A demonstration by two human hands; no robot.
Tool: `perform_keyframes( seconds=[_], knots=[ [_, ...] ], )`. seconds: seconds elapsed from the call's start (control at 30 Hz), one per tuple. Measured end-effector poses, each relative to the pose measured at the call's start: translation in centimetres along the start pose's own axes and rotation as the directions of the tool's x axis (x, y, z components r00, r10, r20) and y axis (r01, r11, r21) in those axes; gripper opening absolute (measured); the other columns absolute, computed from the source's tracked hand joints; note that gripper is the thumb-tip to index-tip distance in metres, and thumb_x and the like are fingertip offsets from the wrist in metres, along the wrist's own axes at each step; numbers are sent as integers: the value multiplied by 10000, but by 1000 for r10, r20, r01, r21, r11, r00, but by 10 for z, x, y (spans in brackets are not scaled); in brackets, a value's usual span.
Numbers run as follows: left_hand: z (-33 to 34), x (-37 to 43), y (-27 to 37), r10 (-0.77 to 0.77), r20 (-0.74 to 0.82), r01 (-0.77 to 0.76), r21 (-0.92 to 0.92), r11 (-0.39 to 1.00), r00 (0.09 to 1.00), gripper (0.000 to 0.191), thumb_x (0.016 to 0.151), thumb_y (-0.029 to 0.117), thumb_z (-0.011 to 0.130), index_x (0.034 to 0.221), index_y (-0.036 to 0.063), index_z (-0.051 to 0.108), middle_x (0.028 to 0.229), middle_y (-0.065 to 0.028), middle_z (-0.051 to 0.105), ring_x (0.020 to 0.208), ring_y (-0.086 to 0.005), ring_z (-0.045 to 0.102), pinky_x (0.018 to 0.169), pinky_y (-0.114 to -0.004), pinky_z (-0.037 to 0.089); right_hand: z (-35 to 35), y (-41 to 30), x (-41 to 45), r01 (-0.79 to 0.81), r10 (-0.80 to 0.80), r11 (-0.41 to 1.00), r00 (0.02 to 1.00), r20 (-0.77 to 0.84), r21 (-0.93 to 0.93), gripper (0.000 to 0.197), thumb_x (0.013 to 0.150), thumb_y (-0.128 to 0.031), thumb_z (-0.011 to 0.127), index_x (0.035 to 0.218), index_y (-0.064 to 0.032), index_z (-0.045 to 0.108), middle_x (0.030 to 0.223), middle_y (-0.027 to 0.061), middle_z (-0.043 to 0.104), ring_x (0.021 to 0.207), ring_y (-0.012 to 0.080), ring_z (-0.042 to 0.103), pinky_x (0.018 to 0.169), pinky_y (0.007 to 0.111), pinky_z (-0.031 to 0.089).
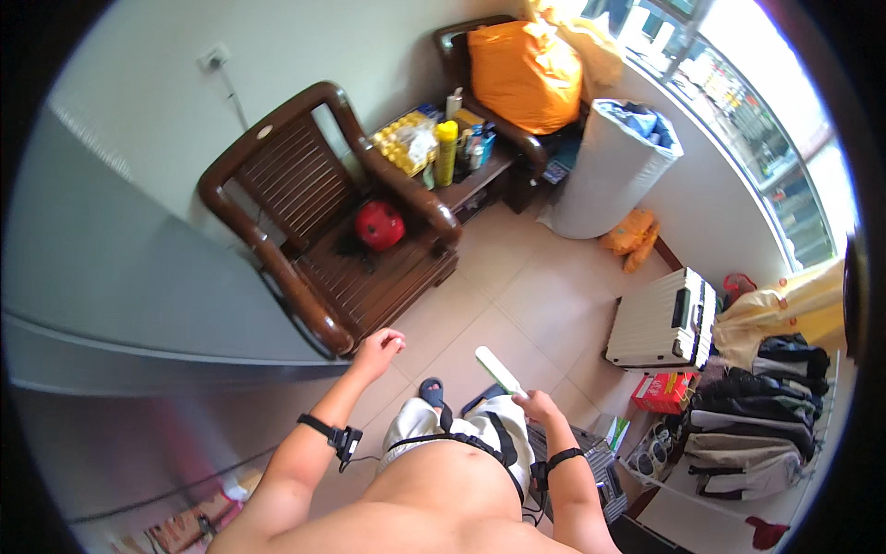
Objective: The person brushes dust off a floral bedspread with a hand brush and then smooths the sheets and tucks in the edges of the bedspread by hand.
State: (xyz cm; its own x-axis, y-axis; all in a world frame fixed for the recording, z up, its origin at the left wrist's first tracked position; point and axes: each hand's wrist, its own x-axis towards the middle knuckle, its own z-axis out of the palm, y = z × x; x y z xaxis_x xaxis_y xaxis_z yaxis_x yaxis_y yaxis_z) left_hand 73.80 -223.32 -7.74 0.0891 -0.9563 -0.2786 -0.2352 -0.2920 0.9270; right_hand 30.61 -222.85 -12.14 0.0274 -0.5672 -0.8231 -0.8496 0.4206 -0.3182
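Note:
My right hand [538,406] grips the handle of a white long-handled brush [500,370] that seems to have green bristles along its edge. The brush points forward and to the left, above the tiled floor. My left hand [377,354] is raised beside the front corner of a dark wooden armchair [342,277], its fingers loosely curled and no object visible in them. On the chair's slatted seat lies a red rounded object [380,226], with something dark and blurred next to it.
A grey refrigerator-like cabinet [138,256] stands at left. Beyond the armchair, a low table [477,181] holds an egg tray [401,142] and a yellow spray can [446,152]. A tall laundry bin [606,173], white suitcase [654,322], red box [661,392] and hanging clothes [751,422] line the right.

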Motion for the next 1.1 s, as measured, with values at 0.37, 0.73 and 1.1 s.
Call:
perform_keyframes(
  seconds=[0.37, 0.73, 1.1],
  knots=[
    [93, 89, 83, 9, 107, -14, 46, 999, 994, 150, 965, 101, 577, 1031, -3, 664, 926, -70, 708, 870, -138, 667, 815, -286, 542, -94, 64, 53, -70, 59, 995, 989, 138, 72, 580, 902, -552, 627, 1056, 6, 665, 703, 81, 651, 580, 192, 628, 529, 341, 522],
    [276, 202, 204, 40, 322, -70, 82, 994, 946, 168, 978, 111, 577, 1073, -7, 650, 949, -61, 702, 890, -136, 653, 844, -273, 519, -197, 203, 104, -75, 171, 837, 977, -129, 542, 486, 912, -478, 600, 1026, -12, 675, 771, 136, 701, 614, 229, 687, 608, 382, 557],
    [509, 246, 289, 105, 759, -273, 99, 957, 643, 174, 987, 109, 572, 1080, -26, 633, 941, -70, 690, 895, -141, 645, 860, -280, 509, -217, 279, 83, 27, 450, 550, 832, -323, 834, 470, 923, -514, 571, 970, -53, 649, 769, 142, 690, 635, 255, 690, 679, 404, 543]
  ],
)
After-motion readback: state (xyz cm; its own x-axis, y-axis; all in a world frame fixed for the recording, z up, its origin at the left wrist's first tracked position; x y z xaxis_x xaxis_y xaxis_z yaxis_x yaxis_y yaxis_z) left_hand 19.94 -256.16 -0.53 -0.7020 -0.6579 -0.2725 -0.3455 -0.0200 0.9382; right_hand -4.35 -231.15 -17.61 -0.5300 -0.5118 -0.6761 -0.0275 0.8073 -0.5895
